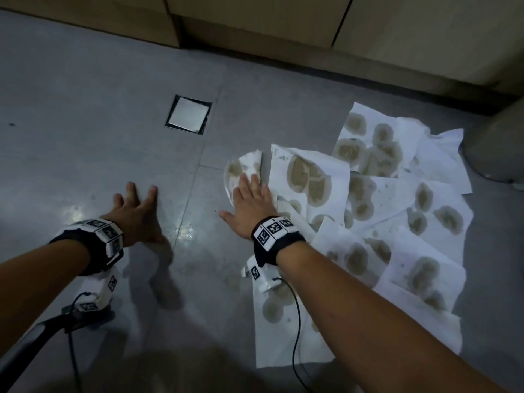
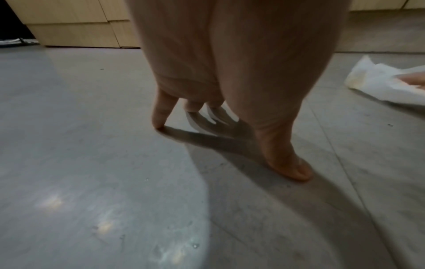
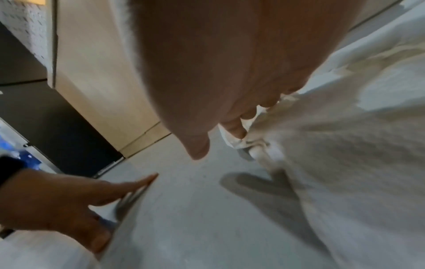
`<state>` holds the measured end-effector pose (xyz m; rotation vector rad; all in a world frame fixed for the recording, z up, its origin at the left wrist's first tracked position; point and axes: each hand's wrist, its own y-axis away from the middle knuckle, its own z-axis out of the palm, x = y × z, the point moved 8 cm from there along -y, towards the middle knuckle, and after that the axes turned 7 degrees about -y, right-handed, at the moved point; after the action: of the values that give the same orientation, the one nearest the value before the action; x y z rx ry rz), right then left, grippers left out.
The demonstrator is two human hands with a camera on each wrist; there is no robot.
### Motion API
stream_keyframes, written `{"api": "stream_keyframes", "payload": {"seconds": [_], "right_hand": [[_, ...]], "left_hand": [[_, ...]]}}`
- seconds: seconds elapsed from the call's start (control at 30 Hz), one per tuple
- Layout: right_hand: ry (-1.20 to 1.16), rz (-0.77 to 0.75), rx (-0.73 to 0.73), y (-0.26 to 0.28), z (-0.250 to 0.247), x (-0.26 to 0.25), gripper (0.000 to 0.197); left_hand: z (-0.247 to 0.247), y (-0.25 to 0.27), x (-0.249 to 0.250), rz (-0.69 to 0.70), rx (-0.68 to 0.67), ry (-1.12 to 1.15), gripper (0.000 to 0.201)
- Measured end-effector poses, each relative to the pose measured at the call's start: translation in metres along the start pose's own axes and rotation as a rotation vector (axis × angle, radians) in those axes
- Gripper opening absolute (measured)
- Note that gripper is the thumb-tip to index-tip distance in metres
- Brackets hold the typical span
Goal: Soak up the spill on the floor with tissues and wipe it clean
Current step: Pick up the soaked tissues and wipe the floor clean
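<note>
Several white tissues [image 1: 391, 211] lie spread over the grey floor [image 1: 99, 137] at the right, blotched with brown wet patches. My right hand [image 1: 249, 205] lies flat, fingers straight, pressing the left-most stained tissue [image 1: 241, 168]; the right wrist view shows its fingertips [image 3: 234, 129] on crumpled tissue [image 3: 345, 145]. My left hand [image 1: 136, 205] rests spread on bare floor left of the tissues, holding nothing. In the left wrist view its fingertip [image 2: 158, 122] and thumb [image 2: 292, 167] touch the tile.
A square floor drain cover [image 1: 189, 114] sits beyond the hands. Beige cabinet fronts [image 1: 255, 24] run along the far edge. A round grey bin base [image 1: 499, 148] stands at the right. A dark handle [image 1: 28, 341] and cables lie at bottom left.
</note>
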<state>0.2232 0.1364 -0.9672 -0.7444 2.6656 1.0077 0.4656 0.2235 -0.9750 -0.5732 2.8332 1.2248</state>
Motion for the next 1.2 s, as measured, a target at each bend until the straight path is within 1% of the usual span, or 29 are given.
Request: {"api": "stream_keyframes", "payload": {"seconds": [0.07,0.13,0.23,0.37,0.43,0.53,0.6,0.67,0.7,0.77,0.8,0.83,0.87,0.93,0.97,1.0,1.03,1.07,1.13,1.17,1.2], "right_hand": [[-0.059,0.015,-0.007,0.003,0.008,0.006,0.080],[-0.075,0.025,0.001,0.004,0.015,0.007,0.082],[-0.161,0.031,0.016,0.008,0.011,0.003,0.082],[-0.255,-0.053,0.089,0.036,0.011,-0.019,0.084],[-0.254,-0.047,0.070,0.047,0.028,-0.028,0.085],[-0.173,0.031,0.016,0.050,0.057,-0.023,0.088],[-0.136,0.044,0.015,0.050,0.059,-0.022,0.087],[-0.187,0.011,0.005,0.051,0.047,-0.025,0.078],[-0.218,-0.018,0.010,0.052,0.037,-0.027,0.068],[-0.239,-0.085,0.054,0.056,0.017,-0.029,0.036],[-0.245,-0.103,0.064,0.058,0.012,-0.029,0.024],[-0.250,-0.107,0.063,0.060,0.011,-0.028,0.018],[-0.273,-0.099,0.053,0.063,0.013,-0.027,0.019],[-0.373,-0.086,0.027,0.068,0.023,-0.029,0.033],[-0.409,-0.097,0.021,0.070,0.031,-0.032,0.031],[-0.408,-0.111,0.007,0.073,0.041,-0.037,0.023],[-0.393,-0.128,0.003,0.077,0.050,-0.041,0.020],[-0.344,-0.149,0.011,0.081,0.061,-0.044,0.028],[-0.174,-0.194,0.034,0.087,0.076,-0.047,0.052],[-0.099,-0.198,0.083,0.092,0.077,-0.047,0.053],[-0.031,-0.203,0.139,0.096,0.075,-0.047,0.049]], "left_hand": [[0.001,0.001,-0.001,0.004,-0.005,-0.006,0.136],[-0.002,0.002,0.000,0.018,0.007,-0.013,0.135],[-0.003,0.005,-0.001,0.025,-0.008,-0.001,0.133],[-0.003,0.007,-0.001,0.040,-0.015,0.005,0.132],[-0.003,0.006,-0.004,0.042,-0.003,0.009,0.131],[-0.002,0.006,-0.005,0.058,-0.007,0.020,0.131],[-0.002,0.007,-0.006,0.061,-0.015,0.018,0.129],[-0.002,0.008,-0.005,0.059,-0.015,0.014,0.128],[-0.003,0.008,-0.005,0.059,-0.013,0.013,0.128],[-0.003,0.008,-0.005,0.060,-0.016,0.015,0.128],[-0.003,0.009,-0.006,0.061,-0.020,0.017,0.129],[-0.003,0.009,-0.006,0.061,-0.023,0.018,0.129],[-0.003,0.009,-0.006,0.062,-0.023,0.016,0.129],[-0.003,0.009,-0.005,0.063,-0.027,0.011,0.130],[-0.003,0.010,-0.005,0.063,-0.032,0.012,0.130],[-0.003,0.010,-0.005,0.063,-0.037,0.015,0.129],[-0.003,0.010,-0.005,0.064,-0.038,0.017,0.129],[-0.003,0.010,-0.005,0.067,-0.037,0.018,0.129],[-0.003,0.010,-0.006,0.069,-0.035,0.024,0.130],[-0.002,0.009,-0.007,0.069,-0.033,0.026,0.130],[-0.002,0.009,-0.007,0.070,-0.031,0.024,0.130]]}}
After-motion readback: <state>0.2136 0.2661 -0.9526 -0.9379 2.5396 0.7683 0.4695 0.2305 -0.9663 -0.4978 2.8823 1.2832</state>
